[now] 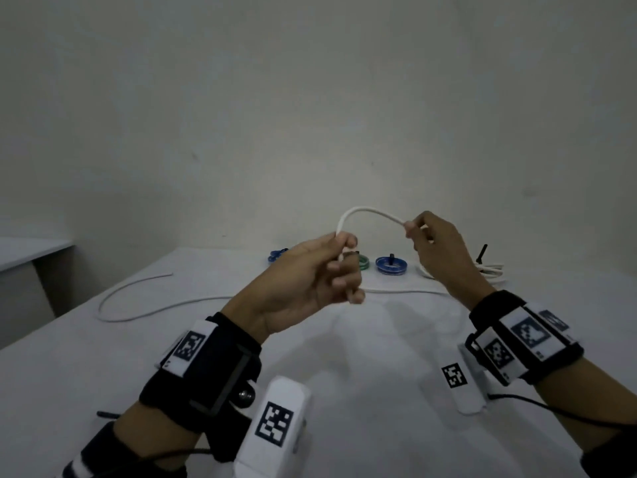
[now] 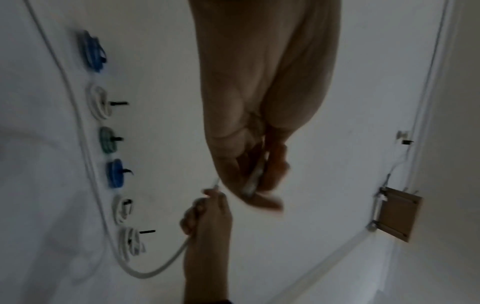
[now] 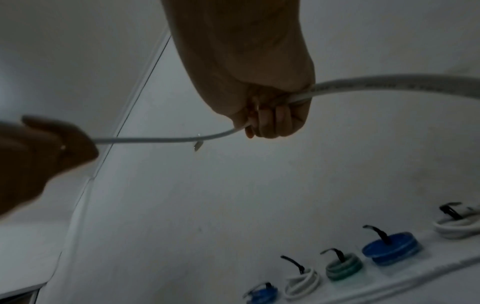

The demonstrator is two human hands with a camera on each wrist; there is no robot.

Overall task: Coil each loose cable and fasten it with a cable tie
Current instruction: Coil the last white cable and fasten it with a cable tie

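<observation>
A loose white cable arches in the air between my two hands above the white table. My left hand grips one stretch of it with curled fingers; the left wrist view shows the cable running through that left hand. Further along, my right hand pinches the cable, fingers curled round it, as the right wrist view shows of the right hand and the cable. The rest of the cable trails leftward over the table in a long loop.
Several coiled cables fastened with black ties stand in a row at the table's back: a blue coil, a green coil, another blue one, a white coil. A wall rises right behind them. A ledge sits at left.
</observation>
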